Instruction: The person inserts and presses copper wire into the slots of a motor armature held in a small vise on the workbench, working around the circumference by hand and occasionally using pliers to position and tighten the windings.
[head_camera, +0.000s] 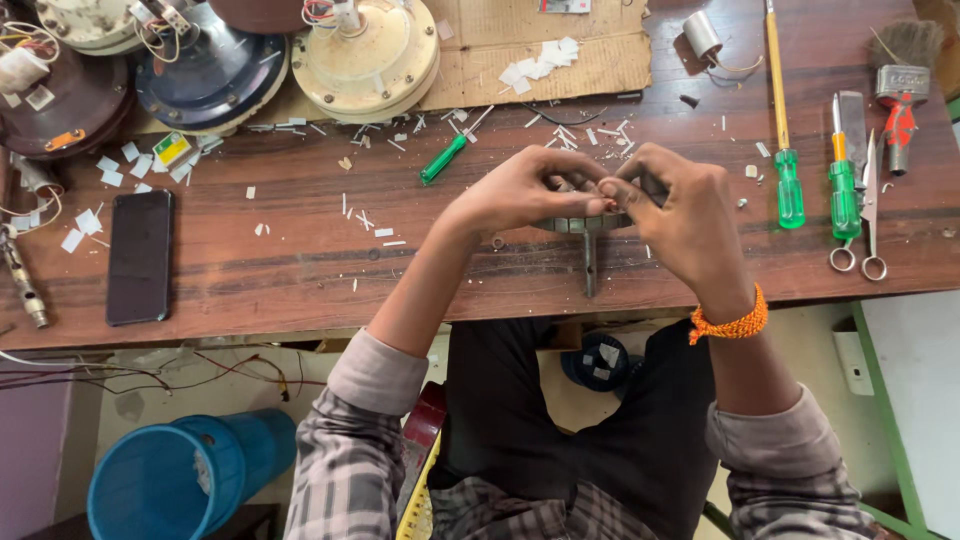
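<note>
Hands (600, 195) – both pinching metal stator (588, 224).

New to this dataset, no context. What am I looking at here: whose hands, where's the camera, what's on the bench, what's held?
One picture, from a camera on a seated person's head, looking down. No robot. The left hand and right hand meet over a wooden workbench, both gripping a round grey metal part with a shaft. Around it: a black phone, a small green screwdriver, longer green screwdrivers, scissors, a brush, round motor housings, and white paper scraps. A blue bucket sits below.
</note>
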